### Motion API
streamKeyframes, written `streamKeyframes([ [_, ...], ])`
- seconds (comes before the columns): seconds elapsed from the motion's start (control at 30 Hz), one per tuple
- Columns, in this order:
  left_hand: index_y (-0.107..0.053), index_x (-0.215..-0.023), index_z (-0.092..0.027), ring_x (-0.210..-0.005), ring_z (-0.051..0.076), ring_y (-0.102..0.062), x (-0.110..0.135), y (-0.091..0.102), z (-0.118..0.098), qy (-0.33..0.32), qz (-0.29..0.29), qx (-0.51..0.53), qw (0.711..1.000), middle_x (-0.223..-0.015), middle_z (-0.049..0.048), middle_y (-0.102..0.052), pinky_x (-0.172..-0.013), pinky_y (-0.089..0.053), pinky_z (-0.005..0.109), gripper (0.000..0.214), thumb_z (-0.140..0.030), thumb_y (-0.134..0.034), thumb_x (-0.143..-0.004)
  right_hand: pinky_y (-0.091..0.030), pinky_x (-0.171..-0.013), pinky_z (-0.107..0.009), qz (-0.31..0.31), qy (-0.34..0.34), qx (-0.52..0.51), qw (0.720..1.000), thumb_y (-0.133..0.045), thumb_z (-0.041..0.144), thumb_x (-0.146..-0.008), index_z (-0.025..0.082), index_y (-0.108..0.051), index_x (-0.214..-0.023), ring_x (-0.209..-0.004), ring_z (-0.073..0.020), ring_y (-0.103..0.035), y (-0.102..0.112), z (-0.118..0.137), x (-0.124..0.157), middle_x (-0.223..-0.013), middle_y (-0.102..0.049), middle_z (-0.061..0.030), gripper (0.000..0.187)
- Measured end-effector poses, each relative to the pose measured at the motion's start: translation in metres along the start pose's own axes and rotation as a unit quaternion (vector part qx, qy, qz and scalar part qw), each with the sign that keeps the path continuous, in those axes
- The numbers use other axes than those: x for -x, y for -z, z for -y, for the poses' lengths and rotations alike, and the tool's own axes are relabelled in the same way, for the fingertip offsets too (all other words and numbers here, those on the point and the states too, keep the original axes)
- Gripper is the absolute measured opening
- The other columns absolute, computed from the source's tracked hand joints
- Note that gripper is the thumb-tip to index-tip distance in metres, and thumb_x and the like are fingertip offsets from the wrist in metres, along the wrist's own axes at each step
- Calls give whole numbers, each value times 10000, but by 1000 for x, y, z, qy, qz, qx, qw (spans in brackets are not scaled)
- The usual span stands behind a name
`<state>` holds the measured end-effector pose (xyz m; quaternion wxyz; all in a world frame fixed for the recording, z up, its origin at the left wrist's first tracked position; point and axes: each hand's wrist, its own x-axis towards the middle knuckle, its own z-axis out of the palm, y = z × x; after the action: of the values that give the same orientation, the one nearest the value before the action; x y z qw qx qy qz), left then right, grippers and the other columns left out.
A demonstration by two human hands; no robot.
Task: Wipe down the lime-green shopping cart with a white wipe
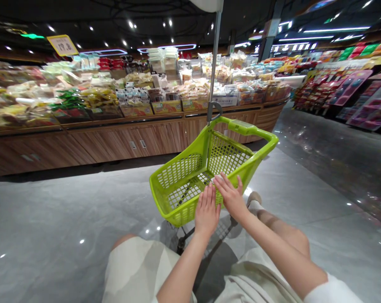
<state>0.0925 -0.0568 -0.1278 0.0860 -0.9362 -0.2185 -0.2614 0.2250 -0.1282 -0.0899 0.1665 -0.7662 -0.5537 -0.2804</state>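
- The left hand [207, 211] is laid open against the near rim of a lime-green plastic mesh shopping cart [180, 170], with the fingers extended and slightly spread; no closed grip is formed.
- The right hand [230, 198] is also open, its fingers angled across the same rim. Whether anything is held beneath them cannot be told, and a small pale patch between the hands is too small to identify.
- The cart stands directly before the person on a polished grey stone floor [51, 223], carried on a dark metal wheeled frame [181, 244]. A thin grey metal pole [214, 59] rises beside its far corner.
- Behind it, a long curved wooden display counter [123, 143] is piled with bagged bakery goods [190, 90].
- Risks are judged as follows: the cart could be rolled away by light pressure, since it is not gripped and the floor looks slick. It could also be tipped if weight is leaned onto the near rim. A beige shoe [255, 200] just beside it could be struck by the wheels.
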Motion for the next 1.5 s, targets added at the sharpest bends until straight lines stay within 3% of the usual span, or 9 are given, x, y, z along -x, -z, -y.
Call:
streamKeyframes([
  [0.13,-68,-1534,-82,-1485,221,-198,2,0,4,-10,-1,0,1000,-1617,87,-170,-1195,-261,382,708,-404,-363,-976,29,-1161,-563,16,53,14,998,-391,13,-823,272,-479,-1393,-1442,-217,-301,13,-38,-1,-1418,-549,-26,632],
  [0.3,-46,-1532,-78,-1478,231,-219,1,2,1,-6,-7,6,1000,-1612,99,-190,-1191,-269,391,726,-414,-370,-976,14,-1104,-657,-56,-95,80,991,-418,32,-804,266,-498,-1373,-1449,-293,-273,37,-120,-20,-1390,-575,-60,620],
  [0.4,-29,-1531,-75,-1478,242,-219,0,1,-1,4,-7,10,1000,-1611,111,-191,-1188,-276,410,759,-419,-400,-964,9,-1112,-647,-52,-118,56,990,-421,18,-765,257,-477,-1391,-1447,-284,-282,23,-76,-14,-1404,-561,-71,673],
  [0.57,-33,-1534,-91,-1478,230,-218,1,0,2,-5,0,10,1000,-1608,95,-211,-1199,-250,395,728,-365,-394,-965,-1,-1174,-523,22,39,-10,999,-381,35,-818,246,-436,-1429,-1446,-193,-294,1,14,8,-1444,-520,-60,649],
  [0.7,-58,-1535,-89,-1478,227,-221,3,3,4,-9,4,7,1000,-1610,97,-199,-1198,-253,384,700,-382,-365,-979,4,-1159,-566,31,53,25,998,-410,30,-801,280,-428,-1433,-1445,-218,-295,21,-40,1,-1429,-537,-47,680],
  [0.83,-45,-1532,-78,-1479,225,-217,2,5,0,-4,2,7,1000,-1611,101,-193,-1193,-270,392,714,-400,-362,-979,-26,-1111,-654,-39,-88,68,993,-443,45,-772,275,-457,-1408,-1446,-287,-281,38,-106,-17,-1403,-562,-66,677],
  [1.13,-45,-1531,-77,-1486,231,-191,3,1,-5,10,2,4,1000,-1613,102,-195,-1201,-259,401,742,-374,-410,-958,23,-1173,-534,25,45,-33,998,-392,25,-795,223,-440,-1422,-1434,-205,-317,7,10,6,-1438,-527,-70,659],
  [1.37,-53,-1532,-79,-1476,225,-224,4,3,-4,4,-7,1,1000,-1610,99,-207,-1182,-300,392,720,-389,-384,-972,-21,-1134,-605,-42,-41,66,996,-420,66,-796,263,-478,-1395,-1436,-262,-311,38,-116,-10,-1395,-570,-56,634],
  [1.5,-55,-1533,-80,-1478,238,-217,3,1,-10,17,-5,9,1000,-1614,104,-193,-1189,-280,406,722,-387,-387,-970,-47,-1111,-637,-81,-141,72,984,-402,71,-794,268,-467,-1401,-1427,-277,-327,32,-110,-14,-1387,-577,-64,641],
])
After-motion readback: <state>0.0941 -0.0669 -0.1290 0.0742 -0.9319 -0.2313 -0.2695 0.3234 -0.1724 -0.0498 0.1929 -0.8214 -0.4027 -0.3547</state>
